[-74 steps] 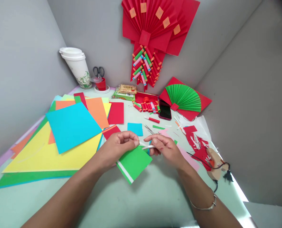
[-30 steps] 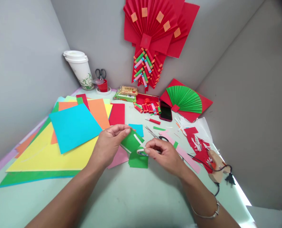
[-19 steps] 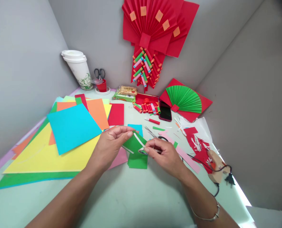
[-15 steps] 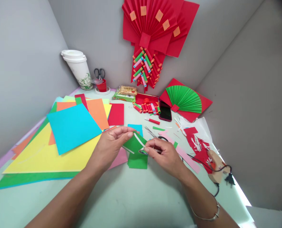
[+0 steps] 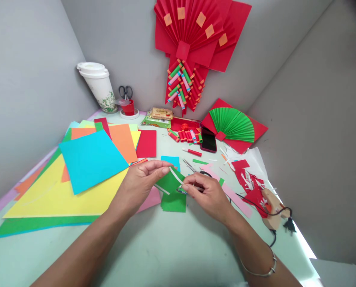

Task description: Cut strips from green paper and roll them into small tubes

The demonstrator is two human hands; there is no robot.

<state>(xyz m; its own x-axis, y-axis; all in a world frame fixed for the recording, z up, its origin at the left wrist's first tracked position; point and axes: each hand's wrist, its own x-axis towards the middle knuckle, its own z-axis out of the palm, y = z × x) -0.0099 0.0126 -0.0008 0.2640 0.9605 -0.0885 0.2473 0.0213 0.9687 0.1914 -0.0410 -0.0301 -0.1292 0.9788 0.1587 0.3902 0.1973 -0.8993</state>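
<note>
Between my hands is a small piece of green paper point(image 5: 167, 182), tilted above the table, with a narrow white strip point(image 5: 175, 175) along its upper right side and another white strip point(image 5: 162, 189) near its lower left edge. My left hand point(image 5: 142, 179) pinches its upper corner between thumb and fingers. At the right corner my right hand point(image 5: 206, 193) is closed, thumb and fingertips meeting at the lower end of the upper strip. A small round item, partly hidden, shows beneath my right fingertips. More green paper point(image 5: 173, 203) lies below. Scissors point(image 5: 190, 165) lie behind my right hand, handles partly covered.
Coloured sheets point(image 5: 94, 161) are piled at left. Behind stand a white cup point(image 5: 98, 87) and a red pot point(image 5: 128, 107) holding scissors. Small paper rolls point(image 5: 190, 136), a phone point(image 5: 208, 140) and a glue gun point(image 5: 273, 209) with cord lie towards the right, among red scraps point(image 5: 240, 164).
</note>
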